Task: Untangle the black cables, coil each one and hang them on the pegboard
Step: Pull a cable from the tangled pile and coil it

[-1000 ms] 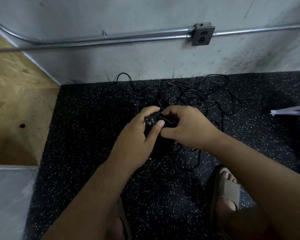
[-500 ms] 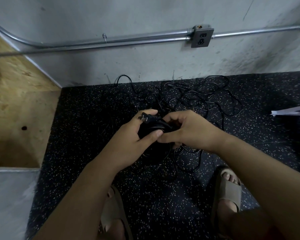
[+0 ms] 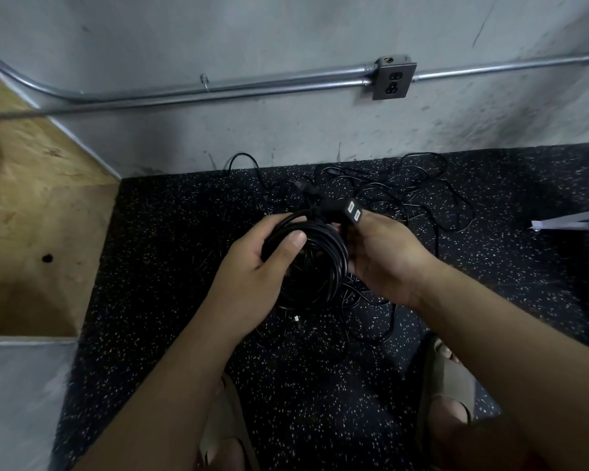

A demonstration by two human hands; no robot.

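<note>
Black coil (image 3: 306, 263) wound, gripped in left hand (image 3: 252, 270); right hand (image 3: 385, 256) pinches its plug (image 3: 349, 209). Tangled cables (image 3: 405, 198) remain on floor; nothing hung, pegboard unseen.

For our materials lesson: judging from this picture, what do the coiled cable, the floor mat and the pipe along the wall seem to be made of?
Coiled cable: black rubbery or plastic sheath, slightly glossy; it bends in smooth loops.
Floor mat: probably recycled rubber, matte black with pale flecks throughout.
Pipe: metal, likely galvanised steel; dull silver sheen, with a clip holding it to the wall.
</note>
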